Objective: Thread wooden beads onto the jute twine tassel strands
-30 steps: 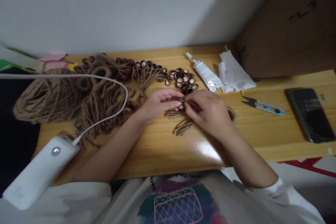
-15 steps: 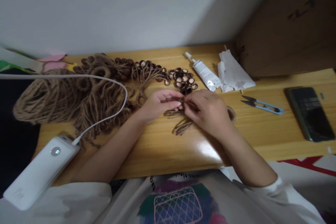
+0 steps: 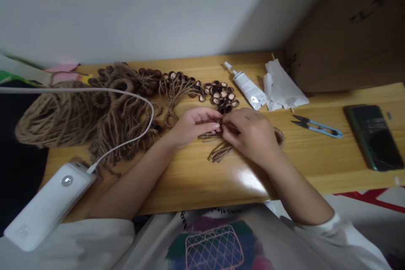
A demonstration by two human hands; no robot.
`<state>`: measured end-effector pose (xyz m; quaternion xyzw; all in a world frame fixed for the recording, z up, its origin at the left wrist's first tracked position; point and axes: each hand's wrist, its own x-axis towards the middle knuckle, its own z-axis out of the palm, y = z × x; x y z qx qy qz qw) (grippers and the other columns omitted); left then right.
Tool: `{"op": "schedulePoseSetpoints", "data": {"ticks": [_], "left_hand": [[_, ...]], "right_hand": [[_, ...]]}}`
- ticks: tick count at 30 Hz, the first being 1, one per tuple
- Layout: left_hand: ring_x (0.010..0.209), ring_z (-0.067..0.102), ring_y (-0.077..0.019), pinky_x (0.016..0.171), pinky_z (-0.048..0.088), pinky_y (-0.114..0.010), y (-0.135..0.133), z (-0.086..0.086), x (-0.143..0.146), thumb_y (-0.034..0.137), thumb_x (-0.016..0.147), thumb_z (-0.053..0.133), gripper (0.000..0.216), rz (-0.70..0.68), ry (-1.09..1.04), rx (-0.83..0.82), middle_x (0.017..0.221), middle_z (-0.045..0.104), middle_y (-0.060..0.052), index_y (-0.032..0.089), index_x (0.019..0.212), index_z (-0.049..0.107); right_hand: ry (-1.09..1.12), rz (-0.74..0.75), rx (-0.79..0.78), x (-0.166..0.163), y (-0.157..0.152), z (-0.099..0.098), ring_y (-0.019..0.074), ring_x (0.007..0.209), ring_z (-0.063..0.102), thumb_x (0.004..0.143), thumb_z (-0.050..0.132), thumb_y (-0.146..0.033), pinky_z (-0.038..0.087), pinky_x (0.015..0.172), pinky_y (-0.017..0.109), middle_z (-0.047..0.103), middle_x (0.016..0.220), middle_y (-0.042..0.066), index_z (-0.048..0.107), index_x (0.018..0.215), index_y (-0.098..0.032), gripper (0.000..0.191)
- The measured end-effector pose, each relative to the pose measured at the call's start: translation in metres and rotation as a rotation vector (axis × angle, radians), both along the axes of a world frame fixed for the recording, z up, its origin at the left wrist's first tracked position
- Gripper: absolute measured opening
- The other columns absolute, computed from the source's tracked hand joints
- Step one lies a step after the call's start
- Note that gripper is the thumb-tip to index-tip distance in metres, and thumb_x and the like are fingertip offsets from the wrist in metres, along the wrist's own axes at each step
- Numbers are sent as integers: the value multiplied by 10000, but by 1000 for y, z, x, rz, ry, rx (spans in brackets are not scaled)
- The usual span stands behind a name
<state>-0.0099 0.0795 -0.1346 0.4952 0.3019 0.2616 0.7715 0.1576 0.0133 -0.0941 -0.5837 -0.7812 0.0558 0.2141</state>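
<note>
Both hands meet at the middle of the wooden desk [image 3: 196,177]. My left hand [image 3: 193,125] pinches a small bundle of brown jute twine [image 3: 220,152] from the left. From the right, my right hand [image 3: 251,135] has its fingers closed on the same twine, covering most of it. Loose twine ends stick out below the hands. A small pile of brown nut shells [image 3: 221,95] lies just behind the hands.
A large heap of jute twine and wrapped rings [image 3: 85,114] fills the left. A white power bank [image 3: 44,206] with cable sits front left. A glue tube [image 3: 248,88], crumpled white paper [image 3: 281,86], blue thread snips [image 3: 316,127] and a dark phone [image 3: 373,137] lie to the right.
The hands stay pinched on the twine with only slight finger shifts. The view has drifted a little.
</note>
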Motion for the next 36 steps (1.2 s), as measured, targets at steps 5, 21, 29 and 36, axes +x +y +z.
{"op": "schedulePoseSetpoints", "data": {"ticks": [5,21,29,36], "left_hand": [[697,673,-116,741,547,-270,0,-1,-1,238,665,779,310,-10,-2,10,740,706,-12,132,930,658],[670,673,-105,674,548,-224,-1,-2,1,228,675,771,295,2,-24,31,729,706,-13,121,923,652],[691,670,-111,725,549,-261,0,0,0,214,699,751,267,-1,-28,35,745,707,-13,128,935,660],[667,661,-100,655,529,-220,1,0,2,208,717,733,232,16,-56,9,721,705,-13,131,925,666]], "right_hand": [[-23,11,-21,0,0,1,226,687,600,801,533,-170,441,639,325,680,736,87,642,772,-142,116],[-56,-3,-33,-1,0,2,235,708,616,813,537,-174,442,660,321,688,750,94,661,798,-121,137],[-79,-23,-41,-2,-1,3,233,710,613,827,523,-191,432,665,319,688,755,97,660,800,-130,153],[-34,-56,-26,-2,-3,4,240,715,630,820,540,-209,444,657,323,691,777,101,663,838,-121,152]]}}
